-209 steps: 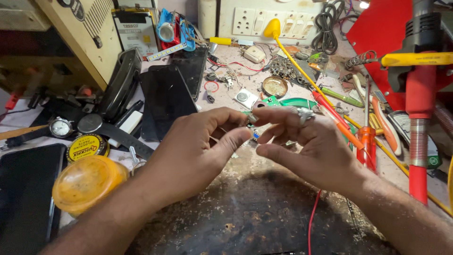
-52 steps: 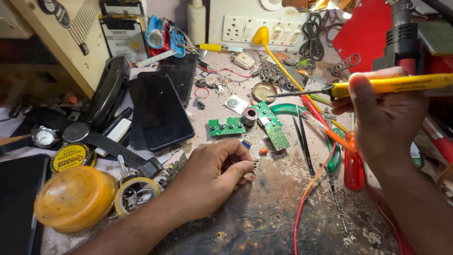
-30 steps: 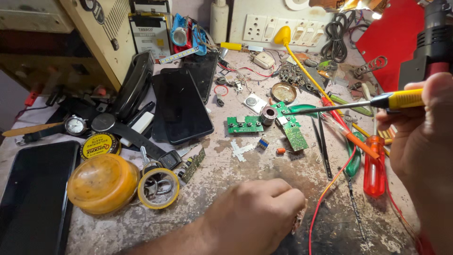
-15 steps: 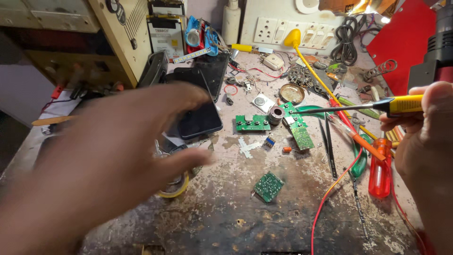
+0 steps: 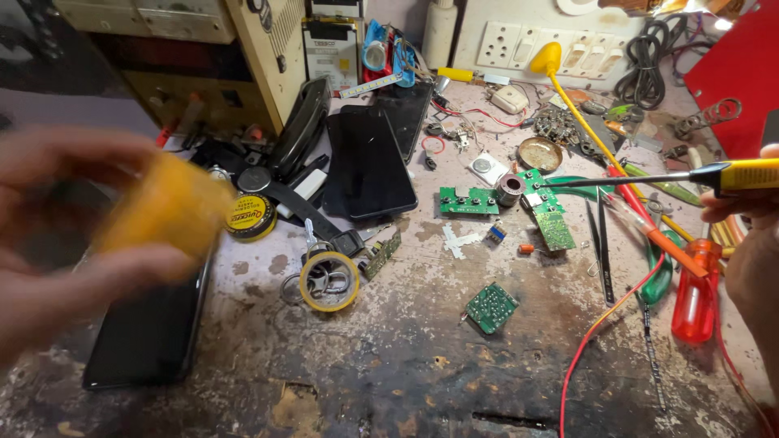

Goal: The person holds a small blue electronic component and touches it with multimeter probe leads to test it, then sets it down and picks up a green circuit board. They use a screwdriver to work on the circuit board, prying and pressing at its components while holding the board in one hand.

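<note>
Newly lifted, blurred round orange tub [image 5: 166,207] in left hand [image 5: 61,235] grip; right hand [image 5: 751,215] pinching yellow-handled screwdriver [image 5: 649,178].

Bright, even light falls on the scorched, stained wooden workbench [image 5: 389,365], with only short soft shadows under the parts. The left hand [image 5: 57,243] and the round orange plastic tub [image 5: 162,211] it grips are smeared by heavy motion blur, their edges lost. Away from that grip, toward the middle, the small green circuit board [image 5: 491,307] is sharp. The right hand [image 5: 751,243], closed on the yellow-handled soldering iron [image 5: 730,177], is cropped and slightly soft. A warm glare burns out the top right corner.
</note>
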Available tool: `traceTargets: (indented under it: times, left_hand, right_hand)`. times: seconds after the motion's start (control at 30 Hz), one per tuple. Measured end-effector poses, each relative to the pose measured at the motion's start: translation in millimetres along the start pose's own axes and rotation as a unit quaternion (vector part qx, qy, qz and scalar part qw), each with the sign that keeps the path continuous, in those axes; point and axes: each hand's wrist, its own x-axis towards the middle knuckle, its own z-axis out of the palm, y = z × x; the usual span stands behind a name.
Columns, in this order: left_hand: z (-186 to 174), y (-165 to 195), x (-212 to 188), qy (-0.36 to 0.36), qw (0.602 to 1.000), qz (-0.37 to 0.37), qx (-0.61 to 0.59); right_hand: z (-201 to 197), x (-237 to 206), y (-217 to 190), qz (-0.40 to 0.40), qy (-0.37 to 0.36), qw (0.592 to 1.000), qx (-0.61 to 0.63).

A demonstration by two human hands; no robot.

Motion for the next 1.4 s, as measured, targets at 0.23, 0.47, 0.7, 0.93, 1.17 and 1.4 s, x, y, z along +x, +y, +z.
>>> traceTargets:
  times: [0.23,0.47,0.7,0.93,1.17,1.4]
  left_hand:
    - [14,-4,2,0.042,0.932,-0.025,-0.358]
    - [59,17,9,0.015,0.767,-0.076,-0.637]
    - [107,62,55,0.032,0.741,-0.139,-0.656]
    - [152,133,26,0.115,0.956,0.269,-0.025]
    - [171,154,11,0.036,0.935,0.346,-0.069]
    - [162,158,37,-0.004,0.973,0.208,-0.096]
  right_hand:
    - [10,-2,-7,-0.002,0.007,0.999,-0.048]
    - [56,-15,-108,-0.004,0.027,0.999,0.044]
    - [93,-14,-184,-0.056,0.059,0.992,0.094]
    - [102,-14,-199,-0.086,0.041,0.992,0.082]
    - [105,-15,-197,-0.102,0.027,0.992,0.064]
    - [103,-13,-194,-0.102,0.041,0.991,0.079]
